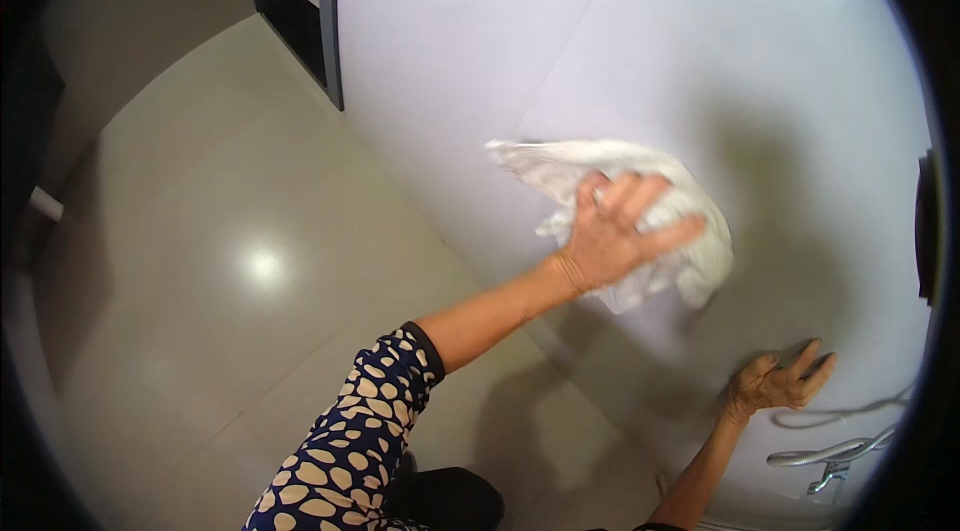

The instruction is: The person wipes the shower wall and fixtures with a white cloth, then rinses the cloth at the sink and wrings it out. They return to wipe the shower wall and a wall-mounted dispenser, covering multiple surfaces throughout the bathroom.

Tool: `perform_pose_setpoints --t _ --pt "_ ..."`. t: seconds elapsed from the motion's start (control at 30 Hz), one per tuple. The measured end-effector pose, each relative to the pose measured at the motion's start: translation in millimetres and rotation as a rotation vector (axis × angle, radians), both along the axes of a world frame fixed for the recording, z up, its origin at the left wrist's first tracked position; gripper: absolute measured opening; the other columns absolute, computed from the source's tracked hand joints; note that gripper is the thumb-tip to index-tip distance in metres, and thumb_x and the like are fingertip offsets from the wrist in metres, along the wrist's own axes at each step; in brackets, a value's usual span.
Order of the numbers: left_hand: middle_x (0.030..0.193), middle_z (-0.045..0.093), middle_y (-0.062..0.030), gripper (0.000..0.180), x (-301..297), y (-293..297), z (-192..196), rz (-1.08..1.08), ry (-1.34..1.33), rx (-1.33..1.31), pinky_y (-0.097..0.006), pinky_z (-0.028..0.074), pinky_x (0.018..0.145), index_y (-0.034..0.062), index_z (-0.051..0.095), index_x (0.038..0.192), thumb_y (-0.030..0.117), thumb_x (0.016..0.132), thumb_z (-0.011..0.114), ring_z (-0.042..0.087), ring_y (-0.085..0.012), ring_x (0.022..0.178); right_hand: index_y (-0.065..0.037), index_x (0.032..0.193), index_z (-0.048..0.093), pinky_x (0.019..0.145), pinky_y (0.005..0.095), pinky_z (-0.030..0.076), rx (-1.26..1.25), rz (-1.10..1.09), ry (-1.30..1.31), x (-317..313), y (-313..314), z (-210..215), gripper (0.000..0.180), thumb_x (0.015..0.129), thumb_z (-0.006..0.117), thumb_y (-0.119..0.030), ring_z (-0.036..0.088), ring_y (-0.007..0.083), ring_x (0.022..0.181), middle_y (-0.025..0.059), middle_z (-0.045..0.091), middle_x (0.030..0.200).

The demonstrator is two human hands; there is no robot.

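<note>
A crumpled white cloth (690, 266) lies spread against the pale wall (600, 61), one corner trailing off to the left. My left hand (620, 226) presses down on it with bent fingers, the thumb stretched to the right; slight motion blur softens the fingers. Lower and to the right, my right hand (778, 384) rests at the wall with its fingers apart and nothing in them. A patterned dark sleeve (335, 441) covers my left upper forearm.
A metal tap (828, 479) and a flexible shower hose (825, 455) are on the wall at lower right. The shiny beige floor (230, 221) stretches to the left. A dark door frame (325, 21) stands at the top left; a dark object (927, 231) sits at the right edge.
</note>
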State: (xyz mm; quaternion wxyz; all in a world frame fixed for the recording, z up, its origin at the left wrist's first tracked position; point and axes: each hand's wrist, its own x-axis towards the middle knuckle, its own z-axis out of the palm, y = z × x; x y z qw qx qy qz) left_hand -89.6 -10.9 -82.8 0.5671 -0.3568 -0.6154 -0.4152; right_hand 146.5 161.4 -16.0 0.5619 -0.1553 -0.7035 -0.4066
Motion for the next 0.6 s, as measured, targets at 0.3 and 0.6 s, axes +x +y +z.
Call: perform_pose_setpoints --t 0.3,0.6 --pt "0.137 0.028 -0.0202 0.071 -134.3 -75.4 -21.7 0.111 -0.620 0.333 -0.050 0.025 0.099 0.0058 0.032 0.134 0.014 0.074 0.068 0.028 -0.0385 0.125 -0.002 0.125 0.050 0.097 0.0498 0.038 0.026 0.004 -0.008 -0.2 -0.4 1.9 0.051 0.091 0.035 -0.037 0.042 0.0390 0.119 0.0246 0.039 0.132" --pt "0.137 0.023 -0.0265 0.070 -136.1 -85.8 -100.1 0.086 -1.154 0.530 -0.048 0.024 0.105 0.0037 0.020 0.139 0.037 0.088 0.053 0.027 -0.0432 0.125 -0.003 0.122 0.054 0.092 0.0473 0.042 0.079 0.020 0.020 -6.8 -2.3 5.0 0.052 0.092 0.035 -0.040 0.046 0.0366 0.115 0.0199 0.042 0.130"
